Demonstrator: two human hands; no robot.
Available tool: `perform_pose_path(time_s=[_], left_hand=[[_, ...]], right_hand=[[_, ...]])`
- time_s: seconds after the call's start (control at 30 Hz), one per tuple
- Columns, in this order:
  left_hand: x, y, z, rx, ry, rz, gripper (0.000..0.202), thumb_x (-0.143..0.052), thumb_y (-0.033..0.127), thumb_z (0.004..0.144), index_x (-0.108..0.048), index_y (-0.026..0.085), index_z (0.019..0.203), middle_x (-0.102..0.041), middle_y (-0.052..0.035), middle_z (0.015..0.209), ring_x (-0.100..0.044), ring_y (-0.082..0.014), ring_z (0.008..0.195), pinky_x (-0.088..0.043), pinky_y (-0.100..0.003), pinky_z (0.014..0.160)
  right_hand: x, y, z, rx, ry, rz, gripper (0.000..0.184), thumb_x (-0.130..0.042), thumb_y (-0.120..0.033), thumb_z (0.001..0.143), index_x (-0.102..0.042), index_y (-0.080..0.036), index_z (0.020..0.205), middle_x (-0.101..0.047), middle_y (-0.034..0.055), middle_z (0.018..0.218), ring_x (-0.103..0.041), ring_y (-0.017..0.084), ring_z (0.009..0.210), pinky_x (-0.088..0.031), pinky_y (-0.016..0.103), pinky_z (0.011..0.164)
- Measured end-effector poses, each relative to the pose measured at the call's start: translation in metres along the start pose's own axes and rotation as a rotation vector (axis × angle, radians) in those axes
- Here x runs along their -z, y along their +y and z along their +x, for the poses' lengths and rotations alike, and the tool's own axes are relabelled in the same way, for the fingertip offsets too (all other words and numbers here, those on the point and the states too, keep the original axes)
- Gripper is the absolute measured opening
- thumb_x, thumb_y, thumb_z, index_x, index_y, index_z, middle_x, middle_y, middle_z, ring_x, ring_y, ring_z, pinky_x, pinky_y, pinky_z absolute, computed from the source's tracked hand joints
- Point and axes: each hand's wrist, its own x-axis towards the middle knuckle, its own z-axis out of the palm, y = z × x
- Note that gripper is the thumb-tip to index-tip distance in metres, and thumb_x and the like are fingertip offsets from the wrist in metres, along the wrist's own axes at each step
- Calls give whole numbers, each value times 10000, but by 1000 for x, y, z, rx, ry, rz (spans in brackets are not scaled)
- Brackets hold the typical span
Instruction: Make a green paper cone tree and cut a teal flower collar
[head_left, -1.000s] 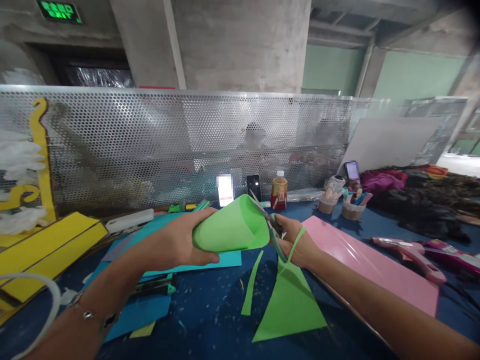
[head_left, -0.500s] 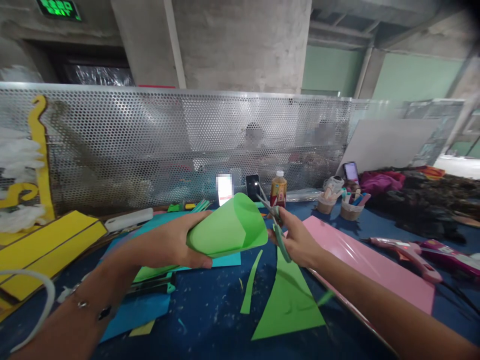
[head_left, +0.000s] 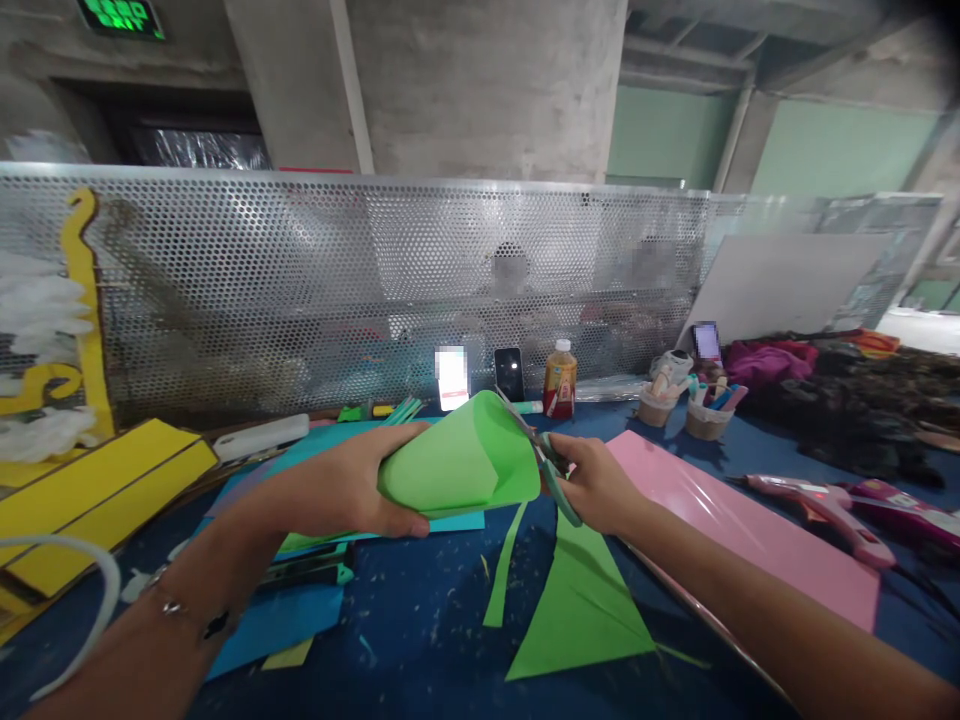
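My left hand [head_left: 352,485] is wrapped round a rolled cone of light green paper [head_left: 461,460], its wide mouth turned to the right. My right hand [head_left: 600,482] grips a pair of green-handled scissors [head_left: 541,452], whose blades lie against the rim of the cone's mouth. Below them on the blue table [head_left: 420,640] lie a green paper triangle [head_left: 581,610] and a thin green strip [head_left: 501,568].
A pink sheet [head_left: 720,510] lies to the right, with a pink glue gun [head_left: 817,502] beyond it. Blue sheets [head_left: 277,620] and yellow boards [head_left: 97,485] lie at the left. A bottle [head_left: 559,378], phones [head_left: 508,372] and cups of pens [head_left: 705,410] stand before the perforated metal screen [head_left: 300,290].
A thin green strip that hung by my right hand a second ago has dropped away. The scissors drew back from the cone, then returned to its rim. The cone has tilted slightly.
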Motion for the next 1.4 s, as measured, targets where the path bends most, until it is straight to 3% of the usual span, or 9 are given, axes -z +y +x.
perform_pose_path(time_s=[0.13,0.33,0.53,0.67,0.83,1.0,1.17,1.4], left_hand=[[0,-2,0,-22,-26,-36,917,-861,530,663,-516,283,1476,-673,-85,1374,-649,-366,1199,-560,-454,974],[1,-5,-1,15,41,22,973,-866,583,646,-495,253,1482,-651,-113,1390,-622,-399,1223,-531,-494,1003],[1,1,2,-17,112,7,844,-830,578,716,-496,255,1421,-661,-113,1304,-665,-353,1094,-562,-417,831],[-2,6,5,-19,209,75,767,-818,563,733,-493,245,1351,-677,-117,1219,-673,-353,1038,-546,-421,778],[-6,9,7,56,269,130,789,-804,589,729,-471,250,1359,-682,-128,1218,-685,-361,1002,-529,-414,727],[-6,5,8,140,203,195,814,-761,696,711,-521,235,1338,-724,-116,1135,-703,-357,930,-512,-405,690],[-9,-4,10,175,136,202,849,-757,730,684,-539,237,1340,-722,-138,1220,-697,-403,1056,-523,-440,775],[-14,-4,14,250,58,233,870,-750,749,653,-542,201,1296,-732,-169,1133,-694,-417,991,-500,-442,725]], right_hand=[[-1,3,0,-72,80,4,377,-650,-449,815,-495,-196,582,-405,-40,548,-333,119,574,-230,276,541],[0,-2,2,-164,151,388,424,-636,-603,870,-591,-199,751,-507,-31,623,-445,145,591,-355,282,567],[-4,-1,0,-144,15,278,378,-594,-584,932,-553,-219,1025,-603,4,916,-536,194,830,-459,333,770],[-10,5,-1,-135,-53,216,364,-601,-560,933,-548,-217,1044,-617,6,941,-545,201,844,-454,352,794],[-10,6,1,-150,-13,290,385,-621,-580,920,-578,-208,1006,-620,1,891,-542,195,822,-443,331,757],[-10,3,5,-155,46,503,459,-691,-641,847,-603,-196,915,-567,-6,803,-507,172,756,-439,309,707],[-14,8,6,-174,43,658,540,-730,-710,789,-652,-192,922,-575,-1,748,-523,172,711,-447,319,689],[-19,12,4,-175,1,751,505,-771,-648,791,-680,-193,991,-614,10,791,-561,183,734,-456,345,745]])
